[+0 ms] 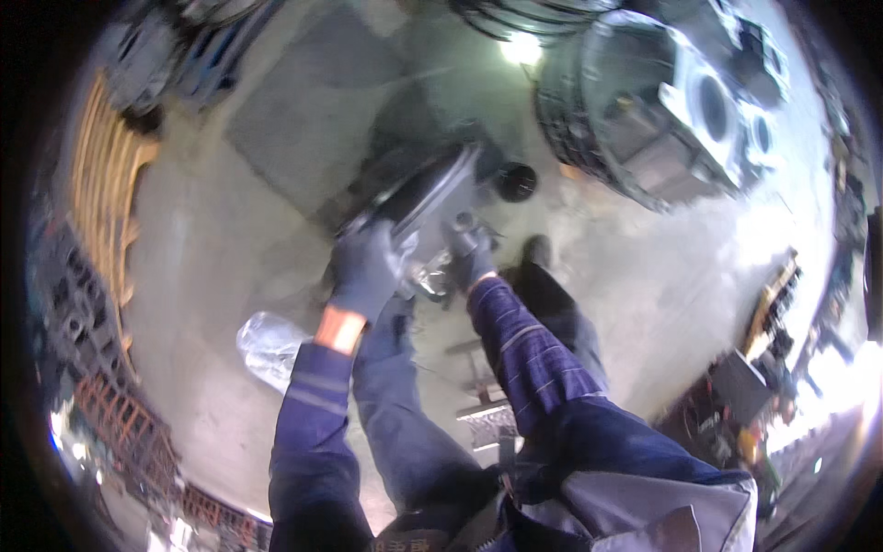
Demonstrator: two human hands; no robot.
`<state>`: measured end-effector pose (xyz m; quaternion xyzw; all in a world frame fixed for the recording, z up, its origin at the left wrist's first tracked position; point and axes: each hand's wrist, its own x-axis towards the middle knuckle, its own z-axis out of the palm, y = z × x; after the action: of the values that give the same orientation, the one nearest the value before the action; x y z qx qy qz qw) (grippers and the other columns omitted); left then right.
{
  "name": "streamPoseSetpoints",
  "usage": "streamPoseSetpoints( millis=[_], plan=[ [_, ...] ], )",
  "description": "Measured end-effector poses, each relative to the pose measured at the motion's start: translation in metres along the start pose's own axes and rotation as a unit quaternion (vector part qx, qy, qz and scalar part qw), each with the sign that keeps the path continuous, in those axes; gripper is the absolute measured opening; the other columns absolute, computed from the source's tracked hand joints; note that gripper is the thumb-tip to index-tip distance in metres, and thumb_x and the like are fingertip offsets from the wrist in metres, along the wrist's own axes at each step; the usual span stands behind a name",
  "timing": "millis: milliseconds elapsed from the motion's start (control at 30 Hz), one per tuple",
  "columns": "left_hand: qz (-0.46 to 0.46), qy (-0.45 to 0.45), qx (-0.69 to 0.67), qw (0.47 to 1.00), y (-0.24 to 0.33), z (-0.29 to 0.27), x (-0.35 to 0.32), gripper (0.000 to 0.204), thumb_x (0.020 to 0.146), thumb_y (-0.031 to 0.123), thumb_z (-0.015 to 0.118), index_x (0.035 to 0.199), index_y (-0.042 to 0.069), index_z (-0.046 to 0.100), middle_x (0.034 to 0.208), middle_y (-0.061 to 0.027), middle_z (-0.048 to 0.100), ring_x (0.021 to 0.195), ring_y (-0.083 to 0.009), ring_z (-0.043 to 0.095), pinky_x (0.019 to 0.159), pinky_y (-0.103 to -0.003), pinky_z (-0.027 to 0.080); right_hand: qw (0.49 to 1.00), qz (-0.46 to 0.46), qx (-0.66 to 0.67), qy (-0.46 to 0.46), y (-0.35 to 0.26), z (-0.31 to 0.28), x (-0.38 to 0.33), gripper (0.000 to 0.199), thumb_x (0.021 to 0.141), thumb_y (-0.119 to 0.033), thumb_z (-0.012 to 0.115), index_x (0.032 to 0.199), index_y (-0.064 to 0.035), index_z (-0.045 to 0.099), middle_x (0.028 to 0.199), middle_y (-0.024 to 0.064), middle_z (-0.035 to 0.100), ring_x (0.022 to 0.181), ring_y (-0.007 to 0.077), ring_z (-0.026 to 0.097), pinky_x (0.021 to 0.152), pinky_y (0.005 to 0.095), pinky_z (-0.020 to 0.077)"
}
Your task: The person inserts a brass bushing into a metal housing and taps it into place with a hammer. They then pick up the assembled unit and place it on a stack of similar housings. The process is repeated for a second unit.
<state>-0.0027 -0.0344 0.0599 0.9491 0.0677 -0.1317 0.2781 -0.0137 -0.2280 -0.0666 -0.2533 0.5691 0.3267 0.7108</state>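
Note:
Both my hands wear dark gloves and are in front of my legs. My left hand (363,267) grips the near left end of a long dark metal part (437,202) with a pale straight edge, which slants away to the right. Beside the part, my right hand (471,258) is closed round a small tool with a round, light-rimmed end (463,221); blur hides its kind. Between my hands is a shiny, crumpled-looking bright piece (432,279). A round black disc-like thing (515,182) sits just beyond the part's right side.
A large round metal housing (625,110) stands at the far right. Clear plastic wrap (269,350) lies on the floor at the left. Wooden pallet slats (106,184) and dark castings (78,304) line the left side. A dark box (736,386) stands at the right.

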Motion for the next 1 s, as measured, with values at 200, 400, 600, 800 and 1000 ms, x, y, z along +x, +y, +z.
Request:
streamPoseSetpoints(
  millis=[200, 400, 600, 800, 1000],
  plan=[
    [0.129, 0.072, -0.001, 0.989, 0.137, -0.036, -0.083, 0.035, 0.079, 0.026, 0.08, 0.096, -0.003, 0.073, 0.124, -0.025, 0.064, 0.116, -0.0451, 0.058, 0.098, -0.051, 0.049, 0.98, -0.166, -0.109, -0.026, -0.009, -0.101, -0.115, 0.047, 0.083, -0.011, 0.08, 0.124, -0.0088, 0.057, 0.096, 0.0031, 0.061, 0.081, 0.016, 0.063, 0.064, 0.0329, 0.0541],
    [0.163, -0.066, -0.007, 0.984, 0.254, -0.081, -0.128, 0.029, 0.085, 0.037, 0.077, 0.089, 0.009, 0.074, 0.084, -0.0173, 0.071, 0.076, -0.0383, 0.07, 0.067, -0.049, 0.056, 0.973, -0.23, -0.031, -0.014, -0.031, -0.159, -0.266, 0.025, 0.097, -0.028, 0.066, 0.117, -0.013, 0.066, 0.104, 0.0058, 0.069, 0.088, 0.0214, 0.068, 0.072, 0.037, 0.0586],
    [0.285, -0.146, 0.004, 0.947, 0.373, -0.109, -0.164, 0.035, 0.087, 0.042, 0.076, 0.088, 0.006, 0.074, 0.075, -0.0175, 0.07, 0.069, -0.037, 0.071, 0.062, -0.048, 0.055, 0.963, -0.168, 0.213, 0.013, -0.046, -0.229, -0.358, 0.043, 0.101, -0.053, 0.05, 0.115, -0.0158, 0.066, 0.102, 0.0061, 0.073, 0.097, 0.0286, 0.069, 0.087, 0.0503, 0.0588],
    [0.379, -0.193, 0.039, 0.904, 0.517, -0.083, -0.182, 0.032, 0.093, 0.036, 0.064, 0.087, 0.004, 0.062, 0.065, -0.0164, 0.066, 0.062, -0.0332, 0.069, 0.058, -0.047, 0.054, 0.905, -0.329, 0.229, -0.144, -0.099, -0.306, -0.42, 0.04, 0.105, -0.034, 0.049, 0.137, -0.0104, 0.056, 0.129, 0.0102, 0.065, 0.116, 0.0291, 0.064, 0.103, 0.0476, 0.0539],
    [0.427, -0.199, 0.03, 0.882, 0.631, -0.061, -0.188, 0.033, 0.086, 0.037, 0.068, 0.085, 0.004, 0.064, 0.067, -0.0182, 0.068, 0.06, -0.0351, 0.069, 0.058, -0.047, 0.055, 0.849, -0.454, 0.244, -0.114, -0.164, -0.376, -0.488, 0.05, 0.1, -0.015, 0.061, 0.147, -0.0048, 0.048, 0.136, 0.0148, 0.06, 0.119, 0.0322, 0.063, 0.103, 0.0484, 0.0552]
  ],
)
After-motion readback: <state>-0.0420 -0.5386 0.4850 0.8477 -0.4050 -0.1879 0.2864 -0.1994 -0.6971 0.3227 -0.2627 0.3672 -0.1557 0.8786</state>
